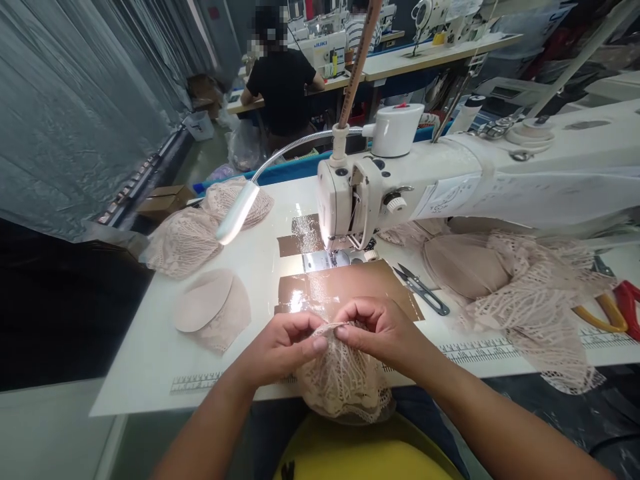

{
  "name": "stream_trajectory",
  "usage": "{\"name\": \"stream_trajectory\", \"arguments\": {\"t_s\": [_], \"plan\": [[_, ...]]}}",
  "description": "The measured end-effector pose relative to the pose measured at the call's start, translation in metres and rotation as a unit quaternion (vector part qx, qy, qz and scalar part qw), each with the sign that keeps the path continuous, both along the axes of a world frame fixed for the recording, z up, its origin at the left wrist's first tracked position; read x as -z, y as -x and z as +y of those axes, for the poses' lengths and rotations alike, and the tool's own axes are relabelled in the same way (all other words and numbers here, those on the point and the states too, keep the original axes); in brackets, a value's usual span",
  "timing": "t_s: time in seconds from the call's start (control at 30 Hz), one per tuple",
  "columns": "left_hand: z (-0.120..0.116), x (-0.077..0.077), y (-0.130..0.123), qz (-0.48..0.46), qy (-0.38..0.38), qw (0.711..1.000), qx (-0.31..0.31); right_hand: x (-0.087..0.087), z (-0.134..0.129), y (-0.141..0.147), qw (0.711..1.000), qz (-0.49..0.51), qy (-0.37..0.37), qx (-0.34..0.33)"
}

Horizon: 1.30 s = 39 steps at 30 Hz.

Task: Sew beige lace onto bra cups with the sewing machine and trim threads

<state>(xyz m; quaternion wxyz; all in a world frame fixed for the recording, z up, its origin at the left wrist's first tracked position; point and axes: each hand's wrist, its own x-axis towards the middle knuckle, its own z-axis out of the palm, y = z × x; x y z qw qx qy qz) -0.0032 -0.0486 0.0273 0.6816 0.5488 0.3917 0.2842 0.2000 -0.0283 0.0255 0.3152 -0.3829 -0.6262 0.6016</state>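
Between my two hands, at the front edge of the sewing table, a beige lace piece [345, 380] hangs down over the edge. My left hand [285, 347] pinches its upper edge between thumb and fingers. Close beside it, my right hand [377, 333] pinches the same edge, the fingertips nearly touching the left ones. Just beyond the hands lies brown tape [345, 283] on the machine bed. The white sewing machine [345, 193] stands behind it, its needle area lit. Thread snips [423, 290] rest to the right of the tape.
Beige cup pieces [213, 307] and stacked lace cups [185, 237] lie on the left. More lace and cups [470, 267] spread to the right, near yellow-and-red-handled scissors [607, 313]. A lamp [239, 213] arches over the table [145, 373]. A co-worker [283, 87] sits further back.
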Motion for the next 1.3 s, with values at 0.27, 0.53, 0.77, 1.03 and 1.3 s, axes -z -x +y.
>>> {"name": "stream_trajectory", "arguments": {"t_s": [0.27, 0.53, 0.77, 1.03, 1.3], "plan": [[0.007, -0.004, -0.005, 0.055, -0.076, 0.995, -0.034, -0.006, 0.012, -0.001, 0.999, 0.006, 0.015, -0.042], [0.015, -0.010, -0.005, 0.035, -0.042, 0.998, -0.020, -0.016, 0.018, -0.001, 0.999, -0.036, -0.033, -0.017], [0.011, 0.006, -0.022, -0.081, 0.073, 0.988, -0.109, -0.005, 0.026, -0.001, 0.995, 0.054, 0.067, -0.054], [0.022, -0.032, 0.040, 0.085, -0.064, 0.862, -0.495, 0.005, 0.038, -0.037, 0.999, -0.034, 0.024, 0.024], [0.067, 0.015, -0.025, 0.563, -0.496, 0.656, -0.085, -0.018, 0.054, -0.031, 0.956, -0.262, -0.132, -0.011]]}}
